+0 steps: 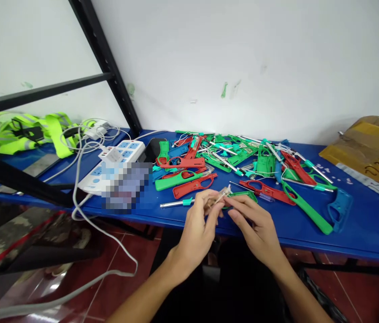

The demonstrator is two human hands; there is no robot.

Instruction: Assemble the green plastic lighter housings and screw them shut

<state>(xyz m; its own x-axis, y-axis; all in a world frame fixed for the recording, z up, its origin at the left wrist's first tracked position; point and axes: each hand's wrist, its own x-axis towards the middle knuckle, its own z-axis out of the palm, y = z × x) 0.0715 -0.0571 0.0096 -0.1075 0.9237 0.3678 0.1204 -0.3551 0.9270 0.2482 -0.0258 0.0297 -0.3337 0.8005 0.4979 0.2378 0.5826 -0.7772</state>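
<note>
My left hand (198, 224) and my right hand (255, 225) meet just in front of the blue table's (360, 224) near edge. Together they pinch a small clear part (221, 196) with a thin metal tip, held between the fingertips of both hands. Directly behind it a green plastic handle shell (243, 194) lies on the table. Beyond that spreads a heap of red, green and blue handle shells and metal rods (239, 161). A loose metal rod with a teal collar (176, 203) lies left of my left hand.
A white power strip (115, 163) with plugged cables sits to the left, next to a blurred patch. Neon yellow-green straps (24, 132) lie at far left behind a black metal rack frame (108, 67). A cardboard box (374, 152) is at the right. A white wall stands behind.
</note>
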